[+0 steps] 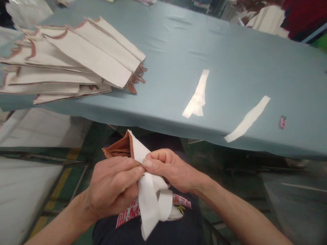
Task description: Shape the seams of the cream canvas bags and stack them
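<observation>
below the table edge, left hand and right hand both pinch the white cloth piece; pinching close together should keep its brown-lined corner crisp.

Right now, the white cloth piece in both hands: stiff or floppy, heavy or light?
Probably floppy: below the left hand and right hand the white cloth piece droops and folds over itself. Likely light: fingertip pinches alone hold it up. The brown-lined end seems somewhat firmer; it stands up in a point.
</observation>
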Demonstrator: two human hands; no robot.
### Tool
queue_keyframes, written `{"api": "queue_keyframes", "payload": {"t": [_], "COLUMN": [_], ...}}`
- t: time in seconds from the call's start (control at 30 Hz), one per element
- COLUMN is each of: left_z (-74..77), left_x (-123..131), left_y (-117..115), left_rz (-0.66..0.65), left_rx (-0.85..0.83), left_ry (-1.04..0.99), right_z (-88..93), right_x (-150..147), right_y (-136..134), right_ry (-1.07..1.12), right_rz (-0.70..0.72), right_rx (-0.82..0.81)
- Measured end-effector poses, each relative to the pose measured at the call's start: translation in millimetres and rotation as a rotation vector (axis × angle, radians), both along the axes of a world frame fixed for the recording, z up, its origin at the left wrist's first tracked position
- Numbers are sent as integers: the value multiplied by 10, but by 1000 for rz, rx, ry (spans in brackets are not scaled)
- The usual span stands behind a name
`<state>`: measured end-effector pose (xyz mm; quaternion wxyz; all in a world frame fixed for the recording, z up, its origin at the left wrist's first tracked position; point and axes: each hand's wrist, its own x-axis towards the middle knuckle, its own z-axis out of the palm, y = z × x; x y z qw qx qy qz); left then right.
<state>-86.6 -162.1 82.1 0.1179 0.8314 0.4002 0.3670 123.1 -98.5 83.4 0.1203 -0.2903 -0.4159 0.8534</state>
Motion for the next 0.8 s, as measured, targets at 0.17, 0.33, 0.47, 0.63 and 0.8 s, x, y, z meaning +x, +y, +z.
{"api": "queue_keyframes", "payload": {"t": [0.17,0.33,0.47,0.63,0.8], "left_z": [48,126,75,-32,-85], "left_x": [83,122,80,39,40], "left_y": [76,100,92,82,133], "left_rz": [16,30,8,-45,-123], "left_rx": [-1,-69,-84,-127,-109], "left_ry": [-64,-41,-14,-16,-4], "right_z": [126,183,147,94,25], "right_x": [172,225,219,219,114], "right_y": [157,262,335,377,217], "right_ry": [-21,-81,-89,-38,6], "right_rz": [67,141,205,276,176], "right_rx": [335,579,561,453,207]}}
